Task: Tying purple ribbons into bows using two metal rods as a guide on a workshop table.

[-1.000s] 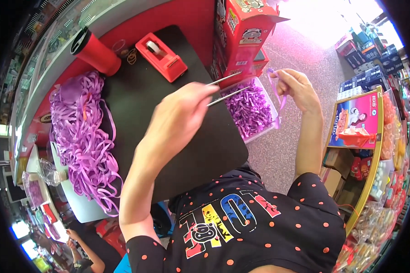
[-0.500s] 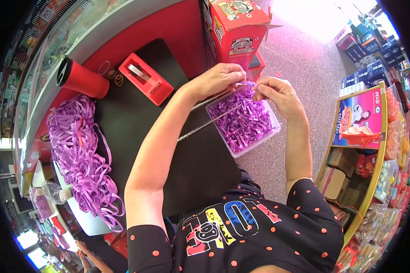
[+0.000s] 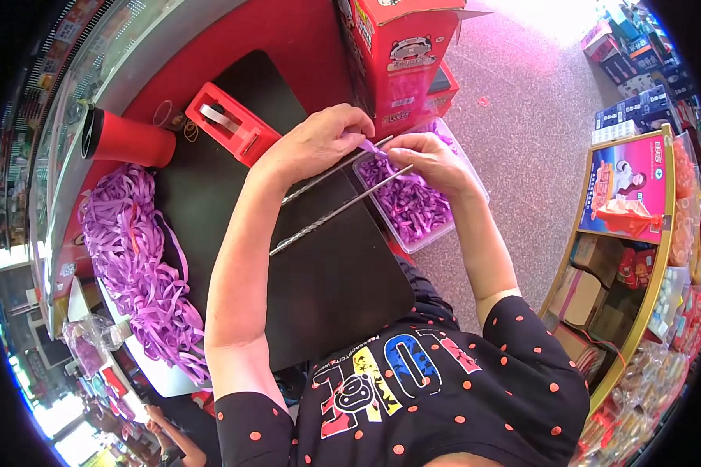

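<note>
A short purple ribbon strip [image 3: 370, 146] stretches between my hands beside two long metal drill bits [image 3: 343, 206], whose smooth ends reach past the black table. The strip's left end is pinched in my left hand [image 3: 315, 144]. My right hand [image 3: 435, 163] grips its other end near the tip of the closer drill bit; whether it also touches that tip I cannot tell. Under my right hand stands a clear plastic box [image 3: 436, 235] filled with small purple ribbon pieces [image 3: 413, 204]. A heap of long purple ribbons [image 3: 132, 241] lies on the left.
On the black table [image 3: 335, 292] are a red tape dispenser [image 3: 230, 124] and rubber bands [image 3: 189, 131]. A red tumbler [image 3: 132, 138] lies beyond the ribbon heap. Tall red cartons [image 3: 401, 66] stand behind the box. Right, a gold-edged shelf [image 3: 653, 311] holds packaged goods. Another person's arm [image 3: 171, 436] shows lower left.
Both hands have moved left and slightly nearer the table, carrying the ribbon strip from beyond the drill bits' ends to beside them. The view has shifted a little.
</note>
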The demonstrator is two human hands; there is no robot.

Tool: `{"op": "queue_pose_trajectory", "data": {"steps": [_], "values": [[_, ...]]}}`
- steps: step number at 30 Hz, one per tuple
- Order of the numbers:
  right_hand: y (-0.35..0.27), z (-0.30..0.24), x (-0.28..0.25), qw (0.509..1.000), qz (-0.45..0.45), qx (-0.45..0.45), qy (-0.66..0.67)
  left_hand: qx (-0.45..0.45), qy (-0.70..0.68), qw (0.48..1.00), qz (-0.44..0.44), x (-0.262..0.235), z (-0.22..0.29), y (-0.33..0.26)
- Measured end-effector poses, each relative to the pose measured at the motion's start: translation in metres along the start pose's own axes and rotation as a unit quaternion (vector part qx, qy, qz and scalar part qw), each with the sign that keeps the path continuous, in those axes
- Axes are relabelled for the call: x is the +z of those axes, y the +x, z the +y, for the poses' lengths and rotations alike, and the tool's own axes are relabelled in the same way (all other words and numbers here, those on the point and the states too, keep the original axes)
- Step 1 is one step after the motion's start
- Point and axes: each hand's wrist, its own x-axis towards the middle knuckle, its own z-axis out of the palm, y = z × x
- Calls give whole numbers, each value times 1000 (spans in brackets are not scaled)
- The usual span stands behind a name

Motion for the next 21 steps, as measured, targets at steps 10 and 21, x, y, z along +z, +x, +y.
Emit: {"op": "queue_pose_trajectory", "data": {"steps": [10,21], "values": [[0,25,39,995,58,-31,75,97,132,976,145,21,3,-19],[3,29,44,992,70,-46,93,-3,148,938,314,58,5,-39]]}}
